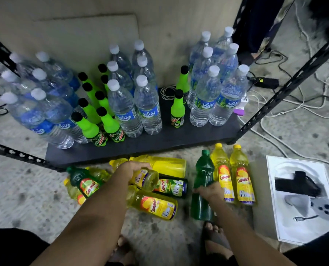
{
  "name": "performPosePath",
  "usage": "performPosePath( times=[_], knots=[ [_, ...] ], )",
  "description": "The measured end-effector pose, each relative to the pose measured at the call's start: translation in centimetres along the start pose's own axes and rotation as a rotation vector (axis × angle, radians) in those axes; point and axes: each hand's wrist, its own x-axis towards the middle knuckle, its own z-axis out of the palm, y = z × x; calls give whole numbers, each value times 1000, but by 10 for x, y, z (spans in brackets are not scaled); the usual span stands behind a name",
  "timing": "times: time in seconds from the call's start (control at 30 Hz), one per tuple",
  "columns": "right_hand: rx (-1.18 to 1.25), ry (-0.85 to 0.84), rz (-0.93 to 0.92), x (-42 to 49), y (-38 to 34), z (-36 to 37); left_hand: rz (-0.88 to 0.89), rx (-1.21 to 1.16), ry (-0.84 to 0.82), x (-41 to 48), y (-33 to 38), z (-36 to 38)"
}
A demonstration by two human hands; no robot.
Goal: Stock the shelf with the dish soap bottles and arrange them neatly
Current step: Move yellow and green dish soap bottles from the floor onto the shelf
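Shelf board (179,139) lies far, carrying water bottles (148,108) and green sodas (88,127). Soap bottles (156,206) lie heaped on the floor near it. To their right a green bottle (202,169) stands beside two yellow ones (242,179), the right hand (209,191) curled round its middle. Left hand (133,168) grips a yellow bottle (146,179) above the heap.
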Motion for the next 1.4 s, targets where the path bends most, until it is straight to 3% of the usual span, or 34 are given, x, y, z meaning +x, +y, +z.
performPosePath(
  times=[0.2, 0.43, 0.57, 0.7, 0.93, 1.03, 1.17, 1.3, 1.4],
  knots=[
    [102, 63, -133, -29, -3, -36, -34, -166, 23, -32, -27, -18],
    [209, 41, -273, -63, -9, -74, -52, -413, -206, -78, -71, -14],
    [208, 55, -401, -93, -16, -100, 187, -530, -274, -122, -101, 16],
    [243, 109, -539, -141, -29, -139, 409, -451, -303, -189, -115, 48],
    [433, 204, -895, -249, -57, -239, 1037, -457, -238, -335, -103, 51],
    [485, 319, -1026, -296, -81, -287, 1305, -423, -109, -399, -69, 42],
    [582, 439, -1145, -343, -139, -347, 1594, -401, 241, -472, 12, 31],
    [587, 577, -1209, -362, -227, -397, 1715, -307, 634, -515, 127, 2],
    [577, 652, -1201, -352, -295, -421, 1708, -208, 866, -527, 214, -18]
  ],
)
